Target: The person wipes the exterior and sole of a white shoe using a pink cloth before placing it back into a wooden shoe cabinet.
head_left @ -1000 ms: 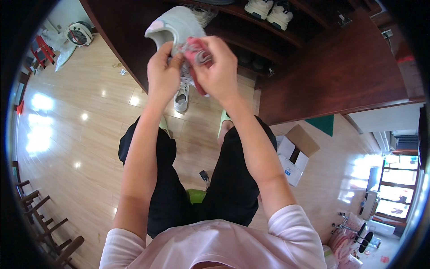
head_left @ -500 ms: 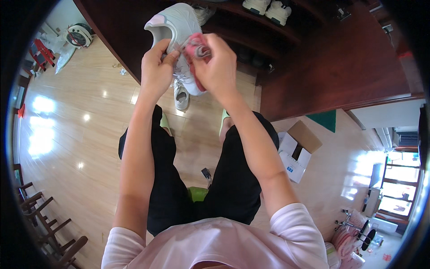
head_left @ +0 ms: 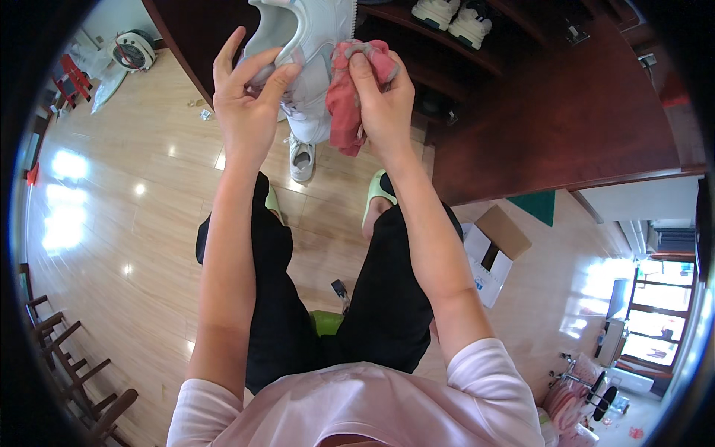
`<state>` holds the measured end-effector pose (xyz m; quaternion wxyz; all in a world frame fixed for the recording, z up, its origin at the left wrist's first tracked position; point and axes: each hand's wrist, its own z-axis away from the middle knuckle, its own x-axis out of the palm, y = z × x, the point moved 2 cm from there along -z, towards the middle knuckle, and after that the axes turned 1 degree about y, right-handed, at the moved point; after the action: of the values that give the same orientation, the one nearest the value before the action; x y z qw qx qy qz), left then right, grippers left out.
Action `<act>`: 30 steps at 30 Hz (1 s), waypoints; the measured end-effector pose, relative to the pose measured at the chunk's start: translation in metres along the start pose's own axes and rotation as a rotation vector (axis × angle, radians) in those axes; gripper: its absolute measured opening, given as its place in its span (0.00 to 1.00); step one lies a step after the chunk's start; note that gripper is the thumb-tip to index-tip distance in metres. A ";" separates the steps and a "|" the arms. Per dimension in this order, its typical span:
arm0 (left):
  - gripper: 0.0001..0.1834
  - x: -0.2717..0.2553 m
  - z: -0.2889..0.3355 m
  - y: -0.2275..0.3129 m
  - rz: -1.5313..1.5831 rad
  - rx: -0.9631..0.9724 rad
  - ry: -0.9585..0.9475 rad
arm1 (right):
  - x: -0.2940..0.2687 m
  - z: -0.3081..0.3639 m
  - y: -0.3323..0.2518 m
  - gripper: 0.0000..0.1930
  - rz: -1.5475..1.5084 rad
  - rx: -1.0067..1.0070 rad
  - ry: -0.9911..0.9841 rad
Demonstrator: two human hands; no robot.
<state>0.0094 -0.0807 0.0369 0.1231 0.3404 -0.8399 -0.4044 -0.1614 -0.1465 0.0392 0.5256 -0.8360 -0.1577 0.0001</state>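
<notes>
Left hand (head_left: 249, 104) grips the pale grey sneaker (head_left: 309, 45) at 12 o'clock, fingers wrapped around its side. Right hand (head_left: 383, 100) clamps a bunched pink cloth (head_left: 346, 104) against the sneaker's right flank. Second sneaker (head_left: 301, 158) sits on the wooden floor (head_left: 119, 223) just below; cardboard box (head_left: 493, 249) at 4 o'clock.
</notes>
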 end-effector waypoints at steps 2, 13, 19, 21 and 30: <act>0.20 0.005 -0.001 0.014 0.100 -0.172 -0.022 | -0.003 -0.001 0.001 0.12 -0.025 0.000 0.037; 0.51 0.008 0.001 0.012 0.399 -0.416 -0.367 | 0.002 0.002 0.007 0.12 -0.392 0.328 0.217; 0.43 0.013 0.000 0.005 0.481 -0.648 -0.249 | -0.004 -0.004 0.005 0.13 -0.272 0.297 0.143; 0.39 0.009 -0.001 0.005 0.572 -0.758 -0.207 | -0.009 -0.005 0.004 0.13 -0.077 0.142 0.099; 0.22 0.006 0.003 -0.013 0.497 -0.823 -0.309 | 0.003 0.004 -0.027 0.18 0.749 -0.532 -0.037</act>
<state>0.0096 -0.0890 0.0246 0.2139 -0.0106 -0.6748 -0.7062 -0.1668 -0.1315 0.0619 0.2537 -0.9411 0.1515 0.1646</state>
